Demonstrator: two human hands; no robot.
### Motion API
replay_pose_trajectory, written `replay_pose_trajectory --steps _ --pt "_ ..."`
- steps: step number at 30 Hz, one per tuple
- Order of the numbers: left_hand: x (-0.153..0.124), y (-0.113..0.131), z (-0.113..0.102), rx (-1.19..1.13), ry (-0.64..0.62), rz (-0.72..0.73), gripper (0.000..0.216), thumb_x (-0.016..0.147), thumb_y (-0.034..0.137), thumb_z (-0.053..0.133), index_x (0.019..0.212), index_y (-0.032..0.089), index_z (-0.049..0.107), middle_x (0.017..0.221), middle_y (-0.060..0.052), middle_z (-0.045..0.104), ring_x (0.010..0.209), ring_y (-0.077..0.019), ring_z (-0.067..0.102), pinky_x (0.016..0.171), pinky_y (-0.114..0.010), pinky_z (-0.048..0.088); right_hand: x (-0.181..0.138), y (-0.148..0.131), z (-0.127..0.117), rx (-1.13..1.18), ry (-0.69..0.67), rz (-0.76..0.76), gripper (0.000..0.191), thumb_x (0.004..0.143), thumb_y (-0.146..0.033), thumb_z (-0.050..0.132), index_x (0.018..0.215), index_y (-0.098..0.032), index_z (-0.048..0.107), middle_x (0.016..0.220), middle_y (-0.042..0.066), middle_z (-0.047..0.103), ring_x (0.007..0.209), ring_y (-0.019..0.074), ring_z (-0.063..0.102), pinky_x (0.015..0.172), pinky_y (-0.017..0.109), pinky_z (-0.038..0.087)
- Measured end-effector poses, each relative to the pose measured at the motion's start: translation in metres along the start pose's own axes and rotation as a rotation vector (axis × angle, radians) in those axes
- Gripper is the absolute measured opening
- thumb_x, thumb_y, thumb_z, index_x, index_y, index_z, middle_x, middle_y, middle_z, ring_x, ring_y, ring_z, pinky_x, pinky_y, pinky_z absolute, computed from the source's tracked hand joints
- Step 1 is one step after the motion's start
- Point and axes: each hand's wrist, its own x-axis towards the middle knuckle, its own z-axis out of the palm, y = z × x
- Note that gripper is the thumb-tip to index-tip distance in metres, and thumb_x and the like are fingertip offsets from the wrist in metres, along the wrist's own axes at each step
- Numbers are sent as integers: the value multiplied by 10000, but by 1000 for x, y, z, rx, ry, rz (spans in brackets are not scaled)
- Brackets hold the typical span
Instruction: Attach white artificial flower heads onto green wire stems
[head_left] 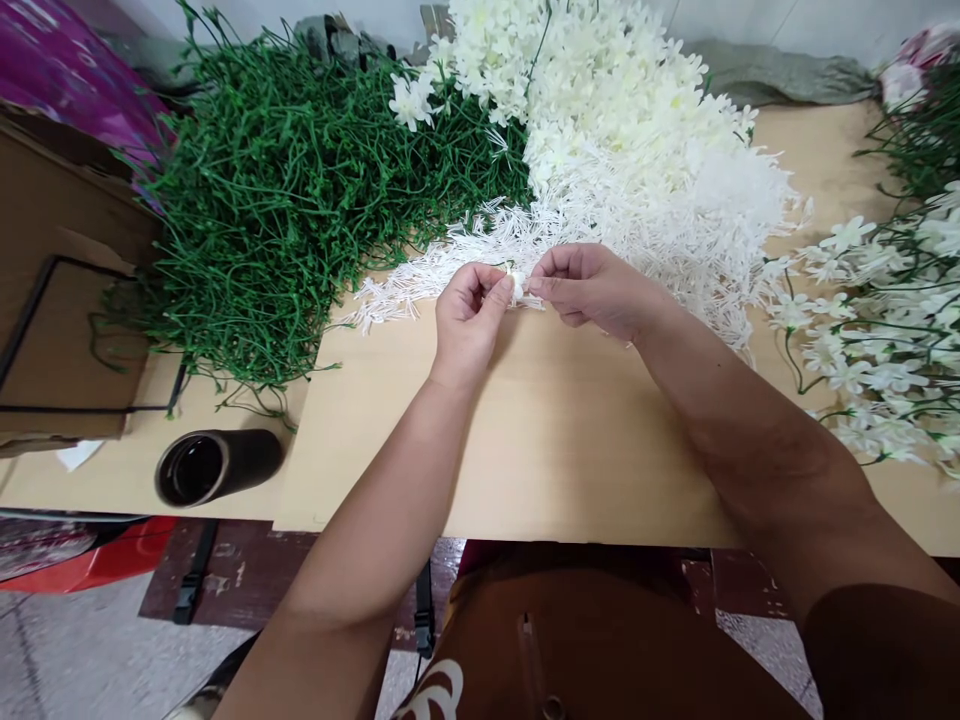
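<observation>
Between the thumb and forefinger of my left hand is a small white artificial flower, partly covered by the fingers. Just to its right, my right hand is closed in a pinch close to the petals. Whatever its fingertips hold is too small to make out. Behind both hands spreads a heap of thin white plastic stamens. Loose white flower heads are piled beyond it. Green artificial stems form a large tangled mound at the back left.
White flowers on green stems lie along the right side. A dark cup-like container rests on its side near the table's front left. A cardboard box stands at the far left. Tan board covers the table before me.
</observation>
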Motion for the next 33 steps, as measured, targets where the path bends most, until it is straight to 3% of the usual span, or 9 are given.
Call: replay_pose_trajectory --steps 7,12,25,33 --pt "0 2 0 -27 14 -65 293 819 300 752 660 199 527 559 47 472 502 -84 432 507 -231 370 -3 -6 -4 -41 29 -58 271 792 -274 806 718 -175 564 564 -61 443 519 58 395 471 208 352" --pt "1 1 0 -64 -22 -121 253 824 263 745 679 200 547 572 48 502 487 -82 438 492 -231 364 -4 -10 -7 -1 -14 -67 195 765 -176 807 798 -149 617 667 -29 573 574 60 511 537 209 428" --pt "-1 2 2 -39 -25 -74 274 761 292 808 678 189 568 574 52 511 530 -75 462 538 -222 391 -2 -9 -1 -63 30 -66 129 768 -113 764 739 -142 642 598 -24 571 529 64 523 503 215 460" --pt "2 -5 -1 -68 -36 -15 323 756 345 814 663 185 550 541 58 487 482 -63 431 484 -214 367 -3 -8 0 -156 -4 -105 138 755 -129 794 740 -127 657 583 -31 576 510 50 499 486 194 442"
